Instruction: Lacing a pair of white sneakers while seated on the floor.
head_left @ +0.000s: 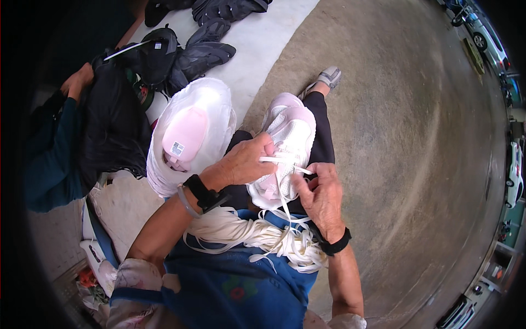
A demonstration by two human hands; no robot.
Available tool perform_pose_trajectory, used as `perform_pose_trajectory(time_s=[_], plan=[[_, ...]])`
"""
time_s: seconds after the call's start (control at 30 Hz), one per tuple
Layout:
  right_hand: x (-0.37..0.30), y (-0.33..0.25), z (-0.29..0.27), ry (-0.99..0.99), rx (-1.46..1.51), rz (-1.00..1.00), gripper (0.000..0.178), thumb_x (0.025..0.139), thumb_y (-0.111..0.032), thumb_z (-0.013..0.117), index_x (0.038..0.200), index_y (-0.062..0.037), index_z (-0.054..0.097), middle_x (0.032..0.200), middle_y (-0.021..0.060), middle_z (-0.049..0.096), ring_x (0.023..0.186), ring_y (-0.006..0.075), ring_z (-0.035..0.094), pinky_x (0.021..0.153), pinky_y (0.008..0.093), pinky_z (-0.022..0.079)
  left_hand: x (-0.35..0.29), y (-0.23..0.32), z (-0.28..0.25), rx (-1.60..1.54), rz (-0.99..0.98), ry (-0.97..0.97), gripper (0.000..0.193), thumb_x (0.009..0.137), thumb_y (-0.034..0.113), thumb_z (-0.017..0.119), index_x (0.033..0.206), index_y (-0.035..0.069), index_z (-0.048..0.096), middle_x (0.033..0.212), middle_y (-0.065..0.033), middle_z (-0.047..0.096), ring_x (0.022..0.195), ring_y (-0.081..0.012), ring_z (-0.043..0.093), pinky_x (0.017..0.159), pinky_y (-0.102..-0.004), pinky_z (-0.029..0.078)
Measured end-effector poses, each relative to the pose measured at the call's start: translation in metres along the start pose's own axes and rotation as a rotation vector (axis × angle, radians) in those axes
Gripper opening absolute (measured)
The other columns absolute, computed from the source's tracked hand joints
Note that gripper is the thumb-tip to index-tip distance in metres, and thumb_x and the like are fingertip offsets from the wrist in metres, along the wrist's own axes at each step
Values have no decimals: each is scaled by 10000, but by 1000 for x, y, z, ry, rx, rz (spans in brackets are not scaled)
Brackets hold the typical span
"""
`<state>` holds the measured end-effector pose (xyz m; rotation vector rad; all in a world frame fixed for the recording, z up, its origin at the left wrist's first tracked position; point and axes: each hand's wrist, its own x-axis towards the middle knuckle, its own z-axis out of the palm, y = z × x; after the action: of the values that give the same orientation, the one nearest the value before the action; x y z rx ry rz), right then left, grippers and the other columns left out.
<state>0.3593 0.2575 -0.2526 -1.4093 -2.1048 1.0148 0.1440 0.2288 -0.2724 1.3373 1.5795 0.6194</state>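
A white and pale pink sneaker (290, 129) rests on my lap, its toe pointing away from me. A white shoelace (280, 160) runs across its upper. At the shoe's left side, my left hand (249, 159) pinches one length of the lace between thumb and fingers. On the other side my right hand (322, 194) grips another length of it with thumb and forefinger. Nearer me, a thick bundle of cream-white laces (257, 233) lies over my blue apron (219, 285). One lace trails from the shoe down to the bundle.
Left of the shoe is a stack of white and pink shoe parts (183, 129). Several black shoes (200, 57) lie on a pale sheet (274, 38) beyond. A co-worker's hand (79, 77) is at the far left. Concrete floor (394, 137) stretches right toward parked cars (514, 175).
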Motion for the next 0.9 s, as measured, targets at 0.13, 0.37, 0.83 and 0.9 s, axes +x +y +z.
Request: perform_pose_trajectory(time_s=[0.13,0.37,0.83,0.9], plan=[[2,2,10,-11,-59,2,255,802,-152,673,919,21,527,860,205,556,670,366,593,606,427,499,10,-4,-3,18,-9,-43,334,773,172,695,992,22,491,869,-76,549,765,-140,505,690,-292,443],[4,16,8,-32,79,48,157,785,-52,619,897,34,547,833,233,596,688,377,624,639,414,503,13,-5,-5,-29,-40,-30,292,740,163,672,939,11,522,725,-92,563,660,-178,542,625,-317,452],[-7,-3,1,-40,85,118,316,813,-90,702,1064,-5,530,810,128,569,642,249,608,583,349,515,-3,12,-5,-73,16,85,235,780,102,696,940,0,557,807,-36,545,738,-116,495,691,-261,446],[-10,-1,3,-9,10,25,300,810,-88,706,1050,-17,541,830,121,563,648,258,604,579,354,513,-3,13,-7,-105,-7,63,224,786,96,696,937,1,560,809,-32,548,741,-112,495,696,-257,446]])
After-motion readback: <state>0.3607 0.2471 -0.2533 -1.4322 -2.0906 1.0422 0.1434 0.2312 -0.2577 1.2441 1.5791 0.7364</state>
